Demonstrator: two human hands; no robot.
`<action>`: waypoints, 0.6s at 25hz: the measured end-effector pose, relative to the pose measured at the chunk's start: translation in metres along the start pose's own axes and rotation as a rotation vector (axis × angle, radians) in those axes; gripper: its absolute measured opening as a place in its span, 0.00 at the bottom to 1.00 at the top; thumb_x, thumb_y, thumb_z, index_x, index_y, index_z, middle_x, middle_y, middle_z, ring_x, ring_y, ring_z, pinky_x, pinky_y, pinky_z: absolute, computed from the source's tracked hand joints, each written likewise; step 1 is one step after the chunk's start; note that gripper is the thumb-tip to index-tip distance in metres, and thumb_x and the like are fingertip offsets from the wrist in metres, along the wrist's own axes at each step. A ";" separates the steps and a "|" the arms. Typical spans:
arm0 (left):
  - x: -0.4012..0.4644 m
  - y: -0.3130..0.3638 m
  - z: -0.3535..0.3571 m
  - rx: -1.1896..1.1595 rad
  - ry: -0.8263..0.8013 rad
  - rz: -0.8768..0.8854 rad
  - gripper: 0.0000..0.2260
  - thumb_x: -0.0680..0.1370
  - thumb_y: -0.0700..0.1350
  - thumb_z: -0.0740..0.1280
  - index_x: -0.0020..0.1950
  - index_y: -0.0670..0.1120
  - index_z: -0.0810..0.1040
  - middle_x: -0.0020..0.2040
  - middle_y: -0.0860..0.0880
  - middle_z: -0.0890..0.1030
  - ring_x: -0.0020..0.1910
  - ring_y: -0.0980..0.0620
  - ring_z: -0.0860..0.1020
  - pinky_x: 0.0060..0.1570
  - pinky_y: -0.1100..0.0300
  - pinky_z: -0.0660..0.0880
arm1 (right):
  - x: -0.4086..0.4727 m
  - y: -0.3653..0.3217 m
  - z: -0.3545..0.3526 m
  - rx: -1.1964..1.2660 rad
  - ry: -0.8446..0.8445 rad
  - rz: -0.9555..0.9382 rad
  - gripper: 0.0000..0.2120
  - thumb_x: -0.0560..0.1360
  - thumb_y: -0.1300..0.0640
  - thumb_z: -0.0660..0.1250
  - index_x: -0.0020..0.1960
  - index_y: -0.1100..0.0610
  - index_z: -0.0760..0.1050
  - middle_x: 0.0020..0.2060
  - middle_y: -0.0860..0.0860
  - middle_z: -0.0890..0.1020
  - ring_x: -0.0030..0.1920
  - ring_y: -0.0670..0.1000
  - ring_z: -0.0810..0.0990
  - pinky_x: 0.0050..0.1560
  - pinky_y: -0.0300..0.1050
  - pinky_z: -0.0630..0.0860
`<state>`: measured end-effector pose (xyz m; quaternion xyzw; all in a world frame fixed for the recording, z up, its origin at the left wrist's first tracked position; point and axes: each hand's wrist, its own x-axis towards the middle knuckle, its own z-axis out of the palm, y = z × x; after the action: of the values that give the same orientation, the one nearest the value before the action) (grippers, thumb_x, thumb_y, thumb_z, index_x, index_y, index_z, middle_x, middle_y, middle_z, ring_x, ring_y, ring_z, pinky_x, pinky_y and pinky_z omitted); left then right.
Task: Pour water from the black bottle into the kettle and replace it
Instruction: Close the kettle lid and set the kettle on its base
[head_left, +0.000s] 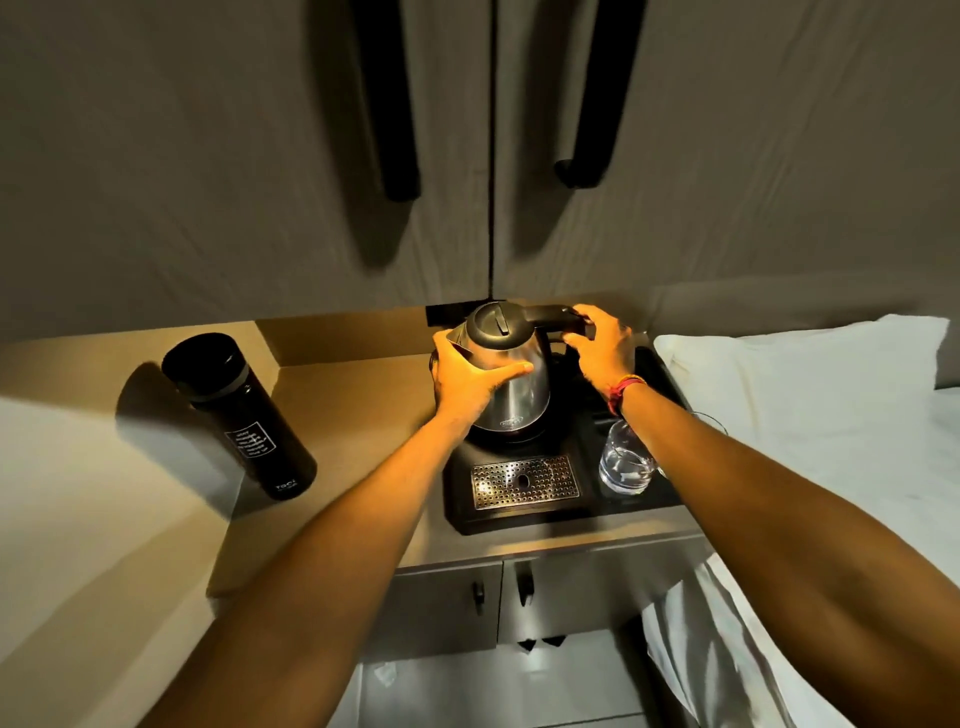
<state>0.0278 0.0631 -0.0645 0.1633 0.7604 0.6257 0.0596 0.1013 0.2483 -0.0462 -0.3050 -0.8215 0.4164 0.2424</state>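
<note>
Both hands are gripping the kettle (511, 374) now: the left hand (467, 379) is wrapping its steel body, the right hand (602, 345) is closing around the handle, seemingly. The kettle is sitting on the black tray (524, 514) at the desk's (363, 415) back edge, lid closed. The black bottle (239, 415) is standing capped near the left edge.

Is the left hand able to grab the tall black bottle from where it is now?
Probably yes. The tall black bottle stands alone on the beige counter, with bare counter between it and the left hand. That hand would first have to let go of the shiny steel kettle.
</note>
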 end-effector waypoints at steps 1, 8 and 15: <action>0.001 0.000 0.006 0.007 -0.010 0.007 0.47 0.55 0.55 0.86 0.66 0.49 0.65 0.62 0.53 0.76 0.62 0.53 0.74 0.61 0.60 0.72 | 0.002 0.005 -0.003 0.008 0.002 0.002 0.21 0.75 0.62 0.70 0.67 0.56 0.77 0.58 0.57 0.84 0.60 0.58 0.82 0.62 0.47 0.78; 0.006 -0.002 0.024 0.064 0.005 -0.032 0.48 0.55 0.58 0.85 0.67 0.48 0.64 0.60 0.54 0.74 0.59 0.56 0.72 0.53 0.67 0.69 | 0.017 0.017 -0.012 -0.019 -0.061 -0.028 0.21 0.76 0.61 0.71 0.68 0.58 0.76 0.60 0.58 0.83 0.63 0.58 0.80 0.62 0.48 0.76; -0.003 -0.009 0.025 0.111 0.054 -0.036 0.49 0.55 0.58 0.85 0.68 0.48 0.63 0.65 0.50 0.76 0.60 0.56 0.72 0.56 0.64 0.69 | 0.024 0.020 -0.012 -0.067 -0.123 -0.065 0.19 0.76 0.62 0.70 0.67 0.56 0.77 0.59 0.58 0.82 0.63 0.60 0.78 0.57 0.45 0.73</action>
<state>0.0370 0.0842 -0.0789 0.1357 0.7982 0.5854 0.0413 0.0990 0.2811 -0.0531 -0.2598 -0.8579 0.3983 0.1945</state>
